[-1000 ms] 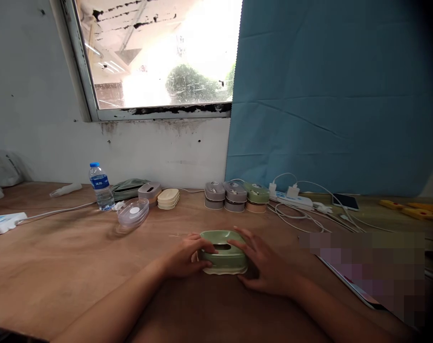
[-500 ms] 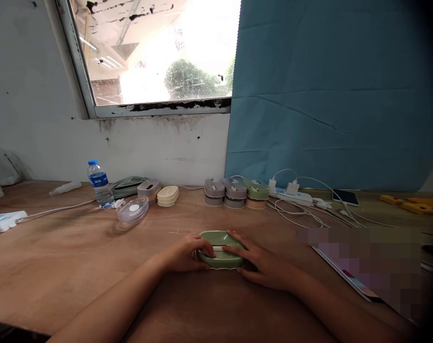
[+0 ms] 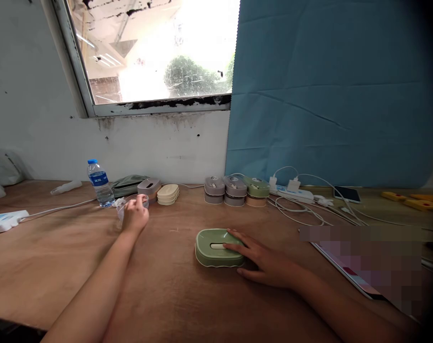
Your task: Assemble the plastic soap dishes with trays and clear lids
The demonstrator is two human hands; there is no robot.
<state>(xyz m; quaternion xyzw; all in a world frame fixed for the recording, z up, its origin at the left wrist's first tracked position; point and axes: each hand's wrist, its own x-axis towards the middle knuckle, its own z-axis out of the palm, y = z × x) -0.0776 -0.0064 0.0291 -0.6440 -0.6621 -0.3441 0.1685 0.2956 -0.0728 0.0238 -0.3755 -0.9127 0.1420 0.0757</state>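
Observation:
A green oval-cornered plastic box point(image 3: 211, 261) with a scalloped lower edge and a pale strip in its top slot lies on the table before me. My right hand point(image 3: 257, 257) grips its right end, fingers over the top and thumb by the front side. Off to the left, my left hand point(image 3: 136, 214) has its fingers bent around the rim of a clear plastic container point(image 3: 120, 212), partly hiding it. Close behind that hand are a grey-pink box point(image 3: 152, 186) and a stack of cream oval trays point(image 3: 168, 194).
A water bottle point(image 3: 100, 183) stands at the back left near a grey-green pouch point(image 3: 128, 185). Several two-tone boxes point(image 3: 234, 190) line the wall. A power strip point(image 3: 295, 194) with loose cables, a phone point(image 3: 347, 194) and a partly blurred flat device point(image 3: 355, 276) lie rightward.
My left hand has let go of the green box and moved left and away to the clear container. My right hand stays on the box, whose top now shows more fully.

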